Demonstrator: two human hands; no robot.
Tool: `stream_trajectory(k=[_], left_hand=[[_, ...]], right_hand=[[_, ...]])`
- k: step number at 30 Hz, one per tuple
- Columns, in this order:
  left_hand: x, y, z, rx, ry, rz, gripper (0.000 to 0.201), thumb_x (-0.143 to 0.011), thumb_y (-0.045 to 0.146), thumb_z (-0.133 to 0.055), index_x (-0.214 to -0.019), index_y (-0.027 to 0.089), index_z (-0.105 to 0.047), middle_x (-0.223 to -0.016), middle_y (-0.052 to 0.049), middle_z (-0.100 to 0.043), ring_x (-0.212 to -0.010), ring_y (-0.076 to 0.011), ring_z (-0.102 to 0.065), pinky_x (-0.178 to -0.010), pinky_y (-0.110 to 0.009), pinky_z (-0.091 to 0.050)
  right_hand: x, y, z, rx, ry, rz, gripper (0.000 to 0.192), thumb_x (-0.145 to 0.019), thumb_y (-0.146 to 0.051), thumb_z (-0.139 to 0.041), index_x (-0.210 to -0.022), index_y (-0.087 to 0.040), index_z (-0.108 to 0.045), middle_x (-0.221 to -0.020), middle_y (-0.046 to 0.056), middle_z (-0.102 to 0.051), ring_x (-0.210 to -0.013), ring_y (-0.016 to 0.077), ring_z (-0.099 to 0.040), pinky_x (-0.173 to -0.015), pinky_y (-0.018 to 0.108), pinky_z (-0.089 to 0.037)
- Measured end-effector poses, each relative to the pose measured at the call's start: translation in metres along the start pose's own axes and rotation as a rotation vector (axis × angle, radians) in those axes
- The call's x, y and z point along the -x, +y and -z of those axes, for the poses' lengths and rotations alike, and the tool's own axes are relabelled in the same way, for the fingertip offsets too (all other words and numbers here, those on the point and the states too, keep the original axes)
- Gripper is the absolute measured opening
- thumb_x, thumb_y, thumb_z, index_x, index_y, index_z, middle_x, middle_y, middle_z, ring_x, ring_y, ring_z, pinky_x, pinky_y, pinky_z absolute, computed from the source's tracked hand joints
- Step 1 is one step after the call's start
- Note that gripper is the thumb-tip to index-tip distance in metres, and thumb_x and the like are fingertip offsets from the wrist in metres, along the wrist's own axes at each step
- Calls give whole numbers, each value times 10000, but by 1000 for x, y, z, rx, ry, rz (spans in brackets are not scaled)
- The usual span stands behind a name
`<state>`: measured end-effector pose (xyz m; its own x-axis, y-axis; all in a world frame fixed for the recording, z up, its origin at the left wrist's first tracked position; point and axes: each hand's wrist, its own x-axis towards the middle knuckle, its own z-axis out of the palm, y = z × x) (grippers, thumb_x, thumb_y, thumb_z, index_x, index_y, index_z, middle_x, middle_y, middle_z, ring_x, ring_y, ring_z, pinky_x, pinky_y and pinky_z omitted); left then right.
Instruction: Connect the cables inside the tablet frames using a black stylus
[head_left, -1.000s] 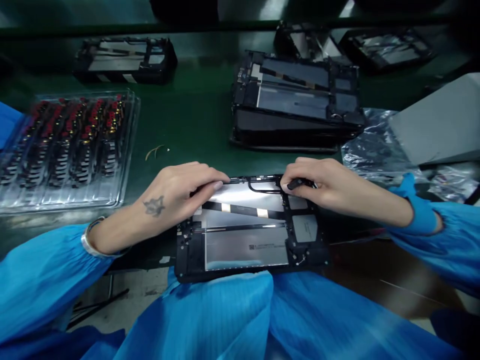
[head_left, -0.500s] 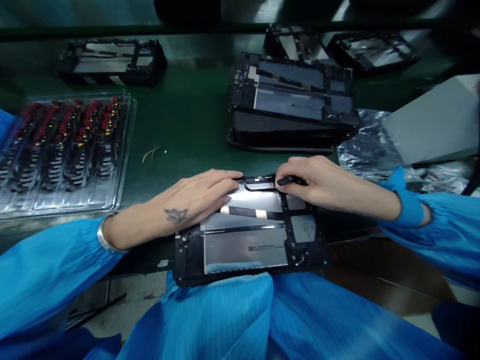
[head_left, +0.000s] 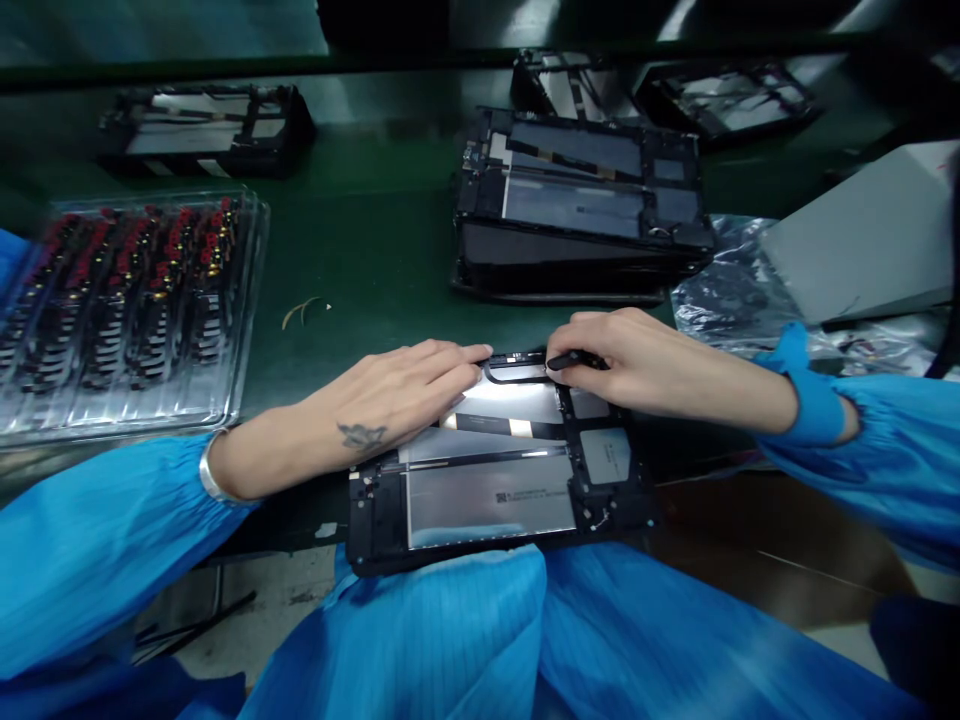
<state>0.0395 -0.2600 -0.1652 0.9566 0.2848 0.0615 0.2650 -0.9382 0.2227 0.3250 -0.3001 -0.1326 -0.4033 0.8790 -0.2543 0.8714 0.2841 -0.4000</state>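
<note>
Currently | green bench [head_left: 360, 255] above floor [head_left: 296, 585] | left hand [head_left: 416, 385] outstretched on device [head_left: 480, 500] | right hand [head_left: 626, 360] pinching black piece [head_left: 574, 360]

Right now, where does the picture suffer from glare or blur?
Head view: white glare on the open device beside the left hand; head view: the upper-left device looks somewhat soft, and the clear tray glints along its near edge.

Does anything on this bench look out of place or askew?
A thin curved strip lies loose on the bench near the clear tray, like stray debris; the device stack behind the right hand looks unevenly aligned.
</note>
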Motion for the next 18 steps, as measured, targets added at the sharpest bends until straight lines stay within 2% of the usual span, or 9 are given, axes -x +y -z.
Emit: stream_trajectory(k=[2, 5, 10, 18], left_hand=[[-1, 1, 1, -30, -21, -1, 296, -1083, 190, -332, -1312, 169, -518, -1575, -108, -449, -1356, -232, -518, -1023, -362, -525], [-2, 0, 0, -109, 50, -57, 294, -1074, 179, -349, -1291, 147, -545, -1538, -138, -501, -1328, -256, -560, -994, -375, -547], [-3, -2, 0, -262, 108, -190, 353, -1077, 166, -314, -1329, 118, -557, -1486, -185, -550, -1342, -272, -581, -1105, -417, -496], [0, -5, -9, -261, 238, -192, 380, -1081, 176, -326, -1387, 155, -551, -1451, -148, -595, -1345, -238, -586, -1156, -402, -468]], right_hand=[[0, 0, 1, -6, 2, 3, 232, -906, -338, -533, -919, -178, -701, -886, 74, -670, -782, 203, -596, -652, 299, -344], [1, 2, 2, -15, 2, 2, 235, -913, -342, -539, -907, -175, -705, -857, 66, -665, -746, 188, -592, -641, 296, -349], [5, 9, 0, -99, 57, 37, 298, -953, -431, -543, -897, -183, -697, -842, 47, -668, -724, 169, -590, -642, 290, -358], [6, 5, -5, 9, 135, 82, 237, -939, -327, -560, -817, -154, -667, -753, 35, -618, -658, 132, -520, -613, 267, -325]])
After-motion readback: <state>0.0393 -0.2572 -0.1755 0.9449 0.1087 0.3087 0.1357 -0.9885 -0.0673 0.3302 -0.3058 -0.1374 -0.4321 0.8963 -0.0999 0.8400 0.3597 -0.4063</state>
